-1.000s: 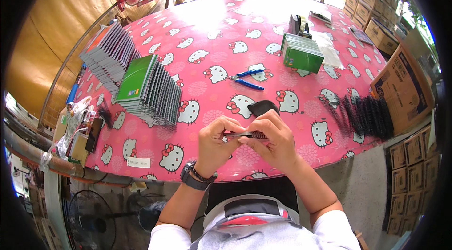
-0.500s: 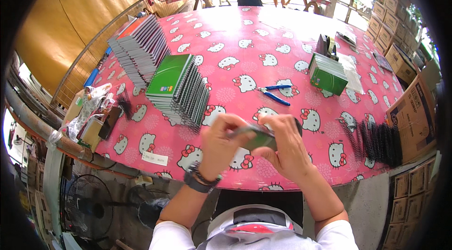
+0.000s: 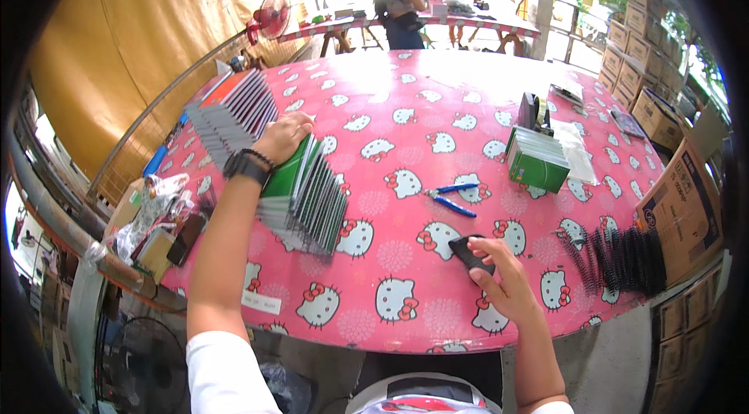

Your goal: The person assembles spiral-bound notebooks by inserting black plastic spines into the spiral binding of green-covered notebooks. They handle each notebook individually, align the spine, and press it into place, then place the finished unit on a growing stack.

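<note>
My left hand (image 3: 287, 137), with a dark watch and bracelet at the wrist, reaches to the far edge of a stack of green spiral notebooks (image 3: 300, 203). Its fingers curl over the top green notebook (image 3: 287, 176); the fingertips are partly hidden. Low over the near table, my right hand (image 3: 503, 273) has thumb and fingers on a flat black object (image 3: 472, 253), whose kind I cannot make out. Blue-handled pliers (image 3: 454, 202) lie with handles spread, beyond the right hand.
A taller notebook stack (image 3: 232, 113) with an orange cover stands at left. Small green notebooks (image 3: 537, 160) sit by a black tape dispenser (image 3: 534, 112). Black spiral coils (image 3: 620, 258) lie beside a carton (image 3: 683, 203). Bagged items (image 3: 160, 215) crowd the left edge. Two people are far off.
The small green item between both hands is gone from there. My left hand has moved up and left to the notebook stack; the right has lowered onto the black object. The view has tilted up.
</note>
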The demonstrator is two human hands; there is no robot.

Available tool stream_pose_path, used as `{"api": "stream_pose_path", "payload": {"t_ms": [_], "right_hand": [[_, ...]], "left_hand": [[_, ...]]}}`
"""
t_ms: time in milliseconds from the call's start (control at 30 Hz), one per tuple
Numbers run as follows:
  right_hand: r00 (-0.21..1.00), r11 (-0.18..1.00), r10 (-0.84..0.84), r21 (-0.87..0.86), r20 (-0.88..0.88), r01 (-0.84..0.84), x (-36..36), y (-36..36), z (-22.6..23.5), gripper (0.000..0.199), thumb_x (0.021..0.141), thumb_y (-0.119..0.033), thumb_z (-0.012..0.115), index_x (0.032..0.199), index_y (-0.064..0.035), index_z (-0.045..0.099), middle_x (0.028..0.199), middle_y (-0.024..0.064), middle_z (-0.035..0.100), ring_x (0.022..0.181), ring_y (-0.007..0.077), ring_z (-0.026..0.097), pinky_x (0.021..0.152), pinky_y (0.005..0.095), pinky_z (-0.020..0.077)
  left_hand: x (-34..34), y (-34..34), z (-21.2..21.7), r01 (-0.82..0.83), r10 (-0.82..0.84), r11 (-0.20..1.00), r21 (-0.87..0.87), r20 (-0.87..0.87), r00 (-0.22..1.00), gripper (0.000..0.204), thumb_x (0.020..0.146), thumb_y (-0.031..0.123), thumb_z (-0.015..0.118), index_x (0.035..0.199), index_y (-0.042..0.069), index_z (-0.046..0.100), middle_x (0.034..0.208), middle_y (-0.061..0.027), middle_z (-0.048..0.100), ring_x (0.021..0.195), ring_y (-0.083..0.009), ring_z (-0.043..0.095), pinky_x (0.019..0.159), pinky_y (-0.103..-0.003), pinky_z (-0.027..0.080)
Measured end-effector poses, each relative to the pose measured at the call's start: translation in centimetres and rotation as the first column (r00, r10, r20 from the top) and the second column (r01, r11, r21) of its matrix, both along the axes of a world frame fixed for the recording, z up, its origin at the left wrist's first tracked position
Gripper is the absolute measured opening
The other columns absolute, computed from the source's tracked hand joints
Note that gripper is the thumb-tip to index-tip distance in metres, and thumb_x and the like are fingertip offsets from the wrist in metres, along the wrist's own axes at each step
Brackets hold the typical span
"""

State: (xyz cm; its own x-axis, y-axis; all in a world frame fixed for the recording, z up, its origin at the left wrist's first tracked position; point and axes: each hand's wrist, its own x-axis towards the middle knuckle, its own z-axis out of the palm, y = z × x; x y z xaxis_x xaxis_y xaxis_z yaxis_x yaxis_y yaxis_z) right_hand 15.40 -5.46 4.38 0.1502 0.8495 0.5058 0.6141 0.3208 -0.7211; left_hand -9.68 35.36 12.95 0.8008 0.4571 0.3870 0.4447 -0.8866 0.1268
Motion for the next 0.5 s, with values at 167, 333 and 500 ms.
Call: {"api": "stream_pose_path", "payload": {"t_ms": [167,333,500], "right_hand": [[0.973,0.977,-0.207,-0.076,-0.098,0.2,3.6,-2.2,-2.0,0.04,0.089,-0.021,0.064,0.124,-0.0048,0.053,0.112,0.0115,0.06,0.105,0.0246,0.057,0.087,0.0366,0.0452],[0.963,0.958,-0.269,-0.108,0.002,0.267,7.7,-1.2,-3.7,0.03,0.084,-0.015,0.066,0.112,-0.0045,0.061,0.108,0.0136,0.062,0.103,0.0265,0.058,0.083,0.0365,0.0467],[0.72,0.766,-0.642,0.186,0.265,0.615,18.8,4.4,-4.0,0.022,0.076,-0.007,0.067,0.098,-0.0052,0.065,0.102,0.0092,0.064,0.098,0.0279,0.058,0.084,0.0407,0.0437]], "left_hand": [[-0.3,-4.0,2.1,-0.326,0.323,0.941,-0.091,-0.047,0.945,0.07,0.084,0.064,0.05,0.128,0.01,0.051,0.133,-0.0162,0.05,0.128,-0.0331,0.041,0.104,-0.049,0.033],[-0.5,-9.1,1.0,-0.255,0.189,0.951,-0.172,-0.327,0.926,0.092,0.075,0.064,0.06,0.149,0.02,0.026,0.155,-0.0171,0.021,0.142,-0.0403,0.015,0.111,-0.053,0.021],[-1.4,-8.9,0.8,-0.251,0.196,0.953,-0.168,-0.286,0.938,0.089,0.074,0.053,0.066,0.148,0.018,0.029,0.154,-0.0178,0.022,0.142,-0.0422,0.016,0.112,-0.053,0.021]]}}
